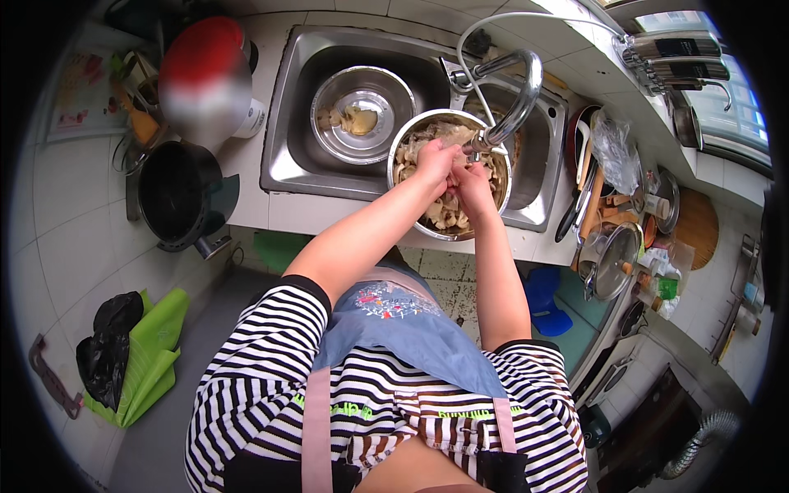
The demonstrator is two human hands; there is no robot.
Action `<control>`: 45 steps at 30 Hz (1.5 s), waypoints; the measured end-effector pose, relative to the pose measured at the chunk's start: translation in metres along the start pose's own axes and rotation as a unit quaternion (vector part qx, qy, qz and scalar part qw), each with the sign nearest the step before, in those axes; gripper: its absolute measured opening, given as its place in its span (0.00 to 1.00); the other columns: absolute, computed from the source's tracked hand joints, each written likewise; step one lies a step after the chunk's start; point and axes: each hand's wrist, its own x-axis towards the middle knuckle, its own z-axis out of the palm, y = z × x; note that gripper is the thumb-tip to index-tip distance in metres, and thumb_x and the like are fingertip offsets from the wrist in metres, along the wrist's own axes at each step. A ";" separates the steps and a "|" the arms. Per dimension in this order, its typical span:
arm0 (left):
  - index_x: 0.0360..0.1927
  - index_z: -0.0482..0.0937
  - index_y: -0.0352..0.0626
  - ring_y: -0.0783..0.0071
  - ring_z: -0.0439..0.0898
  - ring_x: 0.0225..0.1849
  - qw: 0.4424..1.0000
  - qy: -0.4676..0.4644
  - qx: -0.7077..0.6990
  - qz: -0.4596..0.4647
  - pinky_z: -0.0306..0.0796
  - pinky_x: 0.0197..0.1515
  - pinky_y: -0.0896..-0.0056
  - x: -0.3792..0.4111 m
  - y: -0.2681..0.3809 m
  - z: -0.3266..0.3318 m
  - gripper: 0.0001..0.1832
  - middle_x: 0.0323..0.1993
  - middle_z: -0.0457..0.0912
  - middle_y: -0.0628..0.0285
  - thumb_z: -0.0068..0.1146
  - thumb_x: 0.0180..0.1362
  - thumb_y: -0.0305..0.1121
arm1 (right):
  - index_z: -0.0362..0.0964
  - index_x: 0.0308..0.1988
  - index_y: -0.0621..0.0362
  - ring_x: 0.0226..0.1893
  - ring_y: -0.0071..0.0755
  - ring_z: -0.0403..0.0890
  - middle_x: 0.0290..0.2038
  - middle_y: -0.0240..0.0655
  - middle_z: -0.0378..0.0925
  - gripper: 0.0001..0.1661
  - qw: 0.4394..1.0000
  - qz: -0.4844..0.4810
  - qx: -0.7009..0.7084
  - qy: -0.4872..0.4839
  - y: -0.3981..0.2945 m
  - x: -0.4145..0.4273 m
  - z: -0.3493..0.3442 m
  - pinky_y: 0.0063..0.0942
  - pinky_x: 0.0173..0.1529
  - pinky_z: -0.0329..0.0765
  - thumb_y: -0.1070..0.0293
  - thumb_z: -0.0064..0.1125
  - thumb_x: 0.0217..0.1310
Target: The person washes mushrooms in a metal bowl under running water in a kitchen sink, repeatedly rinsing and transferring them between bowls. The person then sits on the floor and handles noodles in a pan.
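My left hand [439, 165] and my right hand [472, 185] meet over a large steel bowl [402, 130], just below the spout of a chrome faucet [524, 92]. Pale brown pieces of food [445, 215], perhaps mushrooms, fill much of the bowl. The fingers of both hands are bent together; what they hold between them is hidden. A second steel bowl [394, 80] rests in the larger basin of the double sink [285, 154], with a few pale yellowish pieces [359, 120] in its bottom. The big bowl sits across the sink's front rim near the divider.
A black pot-like basket [179, 191] and a red-topped container [203, 68] stand left of the sink. On the right are a glass lid [618, 262], utensils and a clear plastic bag [616, 154]. A knife rack [678, 55] hangs at the upper right.
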 end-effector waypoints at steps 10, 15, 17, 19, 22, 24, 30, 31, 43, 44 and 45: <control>0.44 0.74 0.41 0.75 0.75 0.38 0.999 0.021 0.028 0.015 0.68 0.43 0.68 0.000 0.005 0.008 0.08 0.37 0.80 0.64 0.51 0.63 0.31 | 0.67 0.28 0.55 0.17 0.21 0.64 0.19 0.24 0.62 0.17 0.993 0.000 -0.091 0.073 -0.003 0.004 0.006 0.23 0.16 0.60 0.57 0.48 0.68; 0.46 0.71 0.37 0.66 0.80 0.40 0.998 0.007 -0.013 0.062 0.76 0.42 0.62 0.014 0.026 -0.005 0.09 0.41 0.79 0.54 0.43 0.67 0.30 | 0.69 0.45 0.57 0.31 0.20 0.74 0.33 0.27 0.74 0.10 0.998 -0.029 -0.005 -0.051 -0.003 0.002 -0.002 0.20 0.28 0.72 0.65 0.50 0.68; 0.46 0.70 0.35 0.66 0.81 0.38 0.991 0.044 -0.028 0.126 0.77 0.41 0.66 0.020 0.053 -0.015 0.09 0.41 0.79 0.54 0.43 0.68 0.30 | 0.70 0.45 0.58 0.33 0.23 0.76 0.35 0.29 0.75 0.10 0.990 -0.111 -0.084 -0.014 0.005 0.007 -0.020 0.23 0.32 0.74 0.68 0.55 0.64; 0.45 0.70 0.33 0.66 0.81 0.37 0.975 0.102 -0.021 0.195 0.77 0.41 0.66 0.023 0.089 -0.032 0.09 0.41 0.79 0.54 0.44 0.67 0.27 | 0.72 0.44 0.58 0.34 0.27 0.77 0.35 0.31 0.76 0.11 0.956 -0.191 -0.219 0.033 0.005 0.007 -0.031 0.25 0.35 0.75 0.69 0.58 0.60; 0.48 0.69 0.32 0.65 0.80 0.41 0.944 0.149 0.032 0.292 0.75 0.45 0.67 0.047 0.127 -0.081 0.10 0.43 0.78 0.53 0.46 0.64 0.24 | 0.75 0.39 0.57 0.38 0.41 0.76 0.38 0.37 0.76 0.15 0.835 -0.294 -0.458 0.087 0.005 0.000 -0.045 0.35 0.45 0.75 0.69 0.66 0.49; 0.51 0.68 0.30 0.64 0.79 0.45 0.929 0.163 0.104 0.314 0.73 0.49 0.67 0.065 0.134 -0.116 0.15 0.45 0.78 0.51 0.49 0.62 0.24 | 0.75 0.40 0.57 0.44 0.43 0.74 0.41 0.37 0.75 0.17 0.771 -0.330 -0.534 0.110 0.006 -0.006 -0.035 0.37 0.49 0.72 0.67 0.68 0.46; 0.57 0.67 0.26 0.65 0.73 0.55 0.911 0.211 0.234 0.265 0.64 0.60 0.68 0.070 0.093 -0.138 0.23 0.54 0.75 0.50 0.54 0.59 0.27 | 0.79 0.35 0.55 0.50 0.42 0.69 0.44 0.36 0.72 0.19 0.673 -0.328 -0.651 0.126 0.009 -0.001 -0.007 0.41 0.51 0.67 0.58 0.71 0.42; 0.58 0.68 0.27 0.65 0.71 0.58 0.919 0.170 0.256 0.247 0.62 0.62 0.69 0.063 0.085 -0.139 0.25 0.56 0.73 0.50 0.55 0.59 0.29 | 0.80 0.34 0.55 0.49 0.42 0.69 0.43 0.36 0.72 0.18 0.665 -0.320 -0.663 0.126 0.008 0.001 -0.003 0.40 0.50 0.67 0.57 0.71 0.42; 0.57 0.68 0.37 0.52 0.66 0.61 0.691 0.105 0.589 0.405 0.59 0.65 0.58 -0.027 0.043 -0.076 0.30 0.57 0.70 0.49 0.61 0.48 0.31 | 0.76 0.31 0.59 0.37 0.47 0.77 0.34 0.42 0.77 0.15 0.805 -0.206 -0.543 0.119 -0.013 0.010 -0.013 0.39 0.42 0.76 0.65 0.66 0.39; 0.57 0.68 0.37 0.52 0.64 0.62 0.686 0.088 0.582 0.428 0.57 0.65 0.57 -0.030 0.044 -0.072 0.30 0.58 0.70 0.49 0.61 0.48 0.30 | 0.76 0.32 0.59 0.37 0.47 0.78 0.33 0.42 0.77 0.15 0.819 -0.193 -0.528 0.116 -0.014 0.010 -0.018 0.39 0.42 0.76 0.65 0.66 0.39; 0.56 0.68 0.38 0.52 0.63 0.63 0.679 0.073 0.575 0.450 0.56 0.66 0.57 -0.033 0.047 -0.067 0.29 0.58 0.69 0.49 0.60 0.48 0.30 | 0.76 0.32 0.59 0.37 0.47 0.78 0.32 0.41 0.77 0.15 0.833 -0.180 -0.512 0.110 -0.016 0.009 -0.018 0.40 0.42 0.76 0.64 0.66 0.40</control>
